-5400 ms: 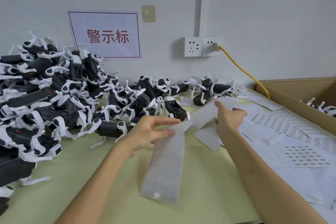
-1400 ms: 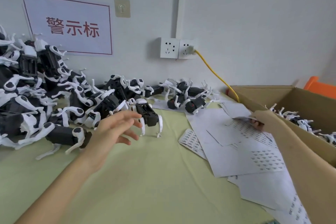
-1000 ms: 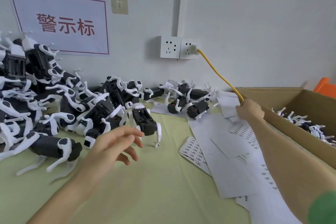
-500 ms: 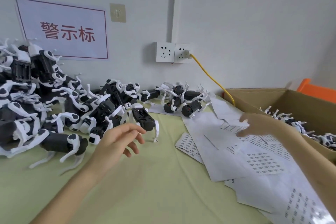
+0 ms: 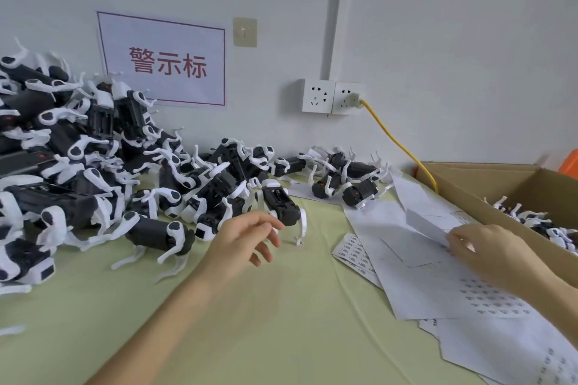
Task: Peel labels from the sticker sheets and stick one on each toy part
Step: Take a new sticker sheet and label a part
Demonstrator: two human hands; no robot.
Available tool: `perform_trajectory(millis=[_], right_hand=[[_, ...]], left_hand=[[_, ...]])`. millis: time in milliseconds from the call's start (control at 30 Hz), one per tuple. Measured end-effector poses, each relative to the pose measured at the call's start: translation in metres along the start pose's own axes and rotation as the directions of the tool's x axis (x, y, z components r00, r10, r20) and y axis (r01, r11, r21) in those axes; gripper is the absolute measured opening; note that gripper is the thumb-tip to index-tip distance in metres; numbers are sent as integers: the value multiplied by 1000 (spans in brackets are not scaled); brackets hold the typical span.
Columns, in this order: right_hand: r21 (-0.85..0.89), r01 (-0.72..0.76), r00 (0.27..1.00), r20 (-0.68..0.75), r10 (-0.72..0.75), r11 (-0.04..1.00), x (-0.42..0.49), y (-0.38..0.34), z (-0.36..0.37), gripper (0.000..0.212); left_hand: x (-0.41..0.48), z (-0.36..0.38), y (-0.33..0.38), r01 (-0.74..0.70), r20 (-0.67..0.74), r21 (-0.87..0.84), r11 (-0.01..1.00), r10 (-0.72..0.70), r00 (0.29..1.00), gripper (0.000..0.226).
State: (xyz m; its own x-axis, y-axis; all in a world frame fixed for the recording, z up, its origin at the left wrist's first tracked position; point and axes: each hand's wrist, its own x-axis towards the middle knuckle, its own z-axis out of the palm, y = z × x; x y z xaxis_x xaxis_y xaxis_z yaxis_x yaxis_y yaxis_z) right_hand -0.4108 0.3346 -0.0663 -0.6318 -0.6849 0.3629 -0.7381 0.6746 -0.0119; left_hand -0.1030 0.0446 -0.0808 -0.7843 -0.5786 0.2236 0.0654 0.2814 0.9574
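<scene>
A big heap of black-and-white toy parts (image 5: 93, 172) fills the left of the green table (image 5: 281, 322). One part (image 5: 283, 203) stands apart at the heap's front edge. White sticker sheets (image 5: 406, 262) lie scattered on the right. My left hand (image 5: 247, 241) hovers just in front of that part with loosely spread fingers, holding nothing. Over the sheets, my right hand (image 5: 488, 250) pinches the corner of a blank white sheet (image 5: 423, 222) and lifts it off the pile.
A cardboard box (image 5: 488, 187) with more toy parts stands at the right edge. A yellow cable (image 5: 397, 144) runs from the wall socket (image 5: 331, 100) down behind the box. A few parts (image 5: 344, 181) lie near the wall.
My right hand has drawn back from the far sheets toward the box edge and taken hold of a sheet's corner. My left hand stays hovering by the heap.
</scene>
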Motion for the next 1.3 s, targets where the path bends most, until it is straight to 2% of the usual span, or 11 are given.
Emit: perform_trajectory(millis=[133,267,367,467,567,667,800,900,1033,1200,1300], right_hand=[[315,131,917,-400,6,940,-10,-64,-25,39],[408,460,777,-614,-136,789,-25,-154,-48,30],[425,596,774,-531,-345,682,-15,-207,-47,19],[466,590,807,-319,-497,659,3,-250,-37,18],[528,603,783,-246,-572,598,20,-275,-21,25],[670,499,840,-220,-495,550,30,-278,-11,23],[608,359,931,-175,-321,708,37,-260,-3,57],[703,217,967,-58,-249,677,38,-245,-1,42],[765,201,979,-131,-157,612,43,-236,-3,5],[766,216,976,-154,-154,606,43,-233,-7,43],[718,216,976,-160,-145,661,44,-236,-1,29]], left_hand=[[1,1,1,74,38,-147,986,-69,997,22],[4,-4,7,288,276,-452,845,-175,945,61],[4,-10,9,305,347,-580,756,-110,932,78],[5,-17,11,237,242,-778,582,-70,968,87],[5,-30,13,119,87,-883,454,-90,992,79],[6,-35,11,52,-32,-854,517,-153,988,71],[7,-29,14,73,10,-821,566,-113,993,59],[9,-23,14,90,-22,-750,656,-160,987,42],[13,-23,5,45,-204,-534,845,-181,962,22],[14,-26,4,40,-269,-402,915,-159,950,14],[14,-25,1,26,-248,-382,924,-129,960,13]])
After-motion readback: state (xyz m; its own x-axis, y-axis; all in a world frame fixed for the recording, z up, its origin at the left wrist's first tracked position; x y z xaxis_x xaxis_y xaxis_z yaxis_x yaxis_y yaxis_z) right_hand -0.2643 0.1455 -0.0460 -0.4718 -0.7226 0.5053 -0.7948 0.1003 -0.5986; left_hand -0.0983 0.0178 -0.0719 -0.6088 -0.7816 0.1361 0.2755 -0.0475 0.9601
